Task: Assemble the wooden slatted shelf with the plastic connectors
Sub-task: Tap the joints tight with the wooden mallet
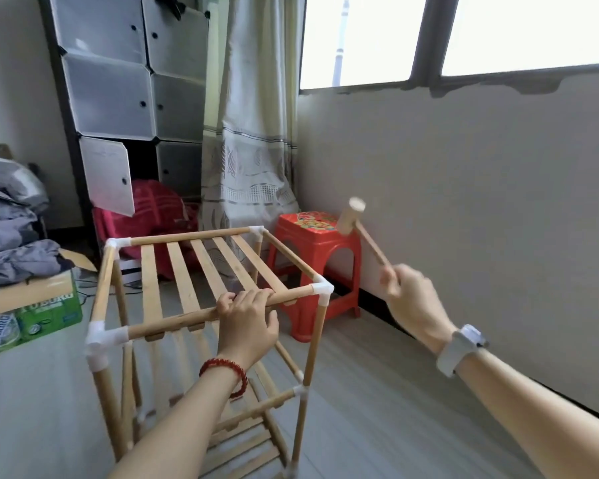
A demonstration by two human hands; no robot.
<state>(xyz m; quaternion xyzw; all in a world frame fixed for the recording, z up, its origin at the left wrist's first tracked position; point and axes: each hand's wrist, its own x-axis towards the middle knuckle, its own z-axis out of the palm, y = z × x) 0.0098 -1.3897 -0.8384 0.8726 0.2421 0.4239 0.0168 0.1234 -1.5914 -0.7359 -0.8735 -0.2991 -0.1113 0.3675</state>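
Observation:
A wooden slatted shelf [187,271] stands upright on the floor in front of me, its round poles joined by white plastic connectors [322,292] at the corners. My left hand [248,321] grips the near top rail between the two front corners. My right hand [410,299] holds the handle of a small wooden mallet [351,216], raised in the air to the right of the shelf and above the front right connector. A lower slatted tier shows beneath, partly hidden by my left forearm.
A red plastic stool [312,243] stands just behind the shelf's right side, against the wall. A green cardboard box [32,312] with clothes on it sits at the left. A plastic cube cabinet [125,98], a red bag and a curtain are behind.

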